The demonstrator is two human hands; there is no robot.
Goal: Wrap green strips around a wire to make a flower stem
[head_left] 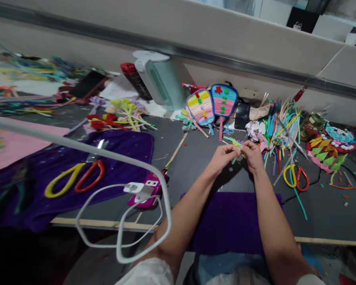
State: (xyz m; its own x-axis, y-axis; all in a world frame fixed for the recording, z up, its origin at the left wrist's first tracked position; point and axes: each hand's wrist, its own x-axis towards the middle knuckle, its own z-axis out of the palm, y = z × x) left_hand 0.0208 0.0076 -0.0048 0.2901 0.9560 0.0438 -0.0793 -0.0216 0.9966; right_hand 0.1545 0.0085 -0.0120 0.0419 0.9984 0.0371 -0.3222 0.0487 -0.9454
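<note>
My left hand [225,157] and my right hand [252,156] meet over the dark table, fingers pinched together. Between them are light green and yellow pipe cleaners [233,141], whose ends stick out past the fingertips. Just beyond lie two fan-shaped pipe-cleaner pieces, one striped yellow and pink with a purple edge [200,106], the other pink and teal with a blue edge [224,99]. A bundle of loose colored pipe cleaners [281,124] spreads to the right of my hands. Scissors with yellow and red handles [302,179] rest nearby.
A purple cloth [231,221] hangs at the table's front edge. To the left are a magenta power strip [150,192] with a white cable, larger scissors [90,177], pliers [19,186] and a mint kettle [163,83]. A glass jar [311,126] stands at the right.
</note>
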